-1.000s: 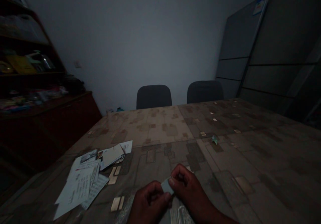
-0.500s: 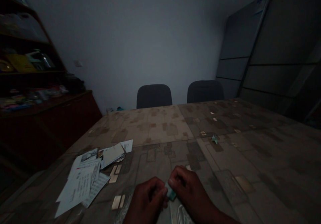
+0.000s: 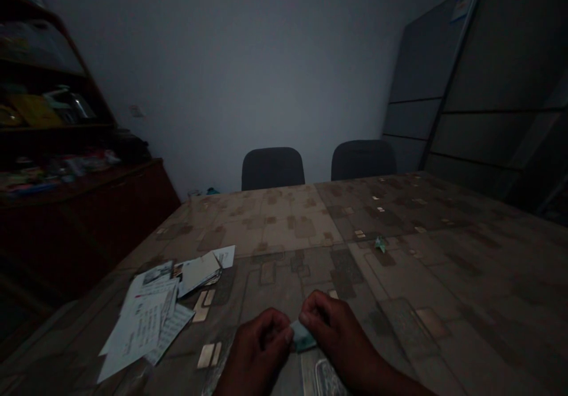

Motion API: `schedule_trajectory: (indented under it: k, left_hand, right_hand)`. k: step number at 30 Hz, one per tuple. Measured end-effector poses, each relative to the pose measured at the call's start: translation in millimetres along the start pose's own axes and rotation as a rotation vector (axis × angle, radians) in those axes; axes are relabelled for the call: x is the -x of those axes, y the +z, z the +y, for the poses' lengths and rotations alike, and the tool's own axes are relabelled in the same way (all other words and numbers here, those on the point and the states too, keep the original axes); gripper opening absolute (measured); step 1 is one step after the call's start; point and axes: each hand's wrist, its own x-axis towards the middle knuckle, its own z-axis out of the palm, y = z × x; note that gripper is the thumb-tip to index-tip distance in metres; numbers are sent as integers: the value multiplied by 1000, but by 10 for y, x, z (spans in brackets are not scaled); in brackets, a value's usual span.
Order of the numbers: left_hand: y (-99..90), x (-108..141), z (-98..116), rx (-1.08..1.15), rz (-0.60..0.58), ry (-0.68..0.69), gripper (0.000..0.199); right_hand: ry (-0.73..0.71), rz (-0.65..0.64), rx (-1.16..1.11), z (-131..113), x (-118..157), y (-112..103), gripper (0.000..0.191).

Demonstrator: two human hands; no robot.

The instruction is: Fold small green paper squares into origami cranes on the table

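Note:
A small folded green paper [image 3: 303,335] is between my two hands, low in the view near the table's front edge. My left hand [image 3: 262,348] pinches its left end between thumb and fingers. At its right end, my right hand [image 3: 333,335] grips it with bent fingers and thumb. The fingertips hide both ends of the paper. Farther off to the right, a small green folded paper piece [image 3: 380,244] stands on the patterned tablecloth [image 3: 284,224].
Printed papers [image 3: 137,331] and a stack of cards [image 3: 199,273] lie on the left of the table. Two dark chairs [image 3: 273,168] [image 3: 364,160] stand behind it. Shelves with mixed items [image 3: 39,112] are at left, a tall cabinet [image 3: 412,70] at right.
The green paper between my hands shows a wider, flatter face than before. My left hand has shifted slightly left and up, and the fingers of both hands have moved a little.

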Motion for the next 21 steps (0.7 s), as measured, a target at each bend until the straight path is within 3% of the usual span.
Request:
schedule_trajectory:
  k: [6,14,21]
  left_hand:
    - [13,-27,13,139,-13,-105,34]
    - [53,-17,33,124,44,-123,27]
    - [85,-60,14,165,13,-179,25]
  right_hand:
    - [42,51,-148,31,13,46,21]
    - [-5,92,-119,93,16,51,19]
    - [5,119,-117,90,16,72,20]
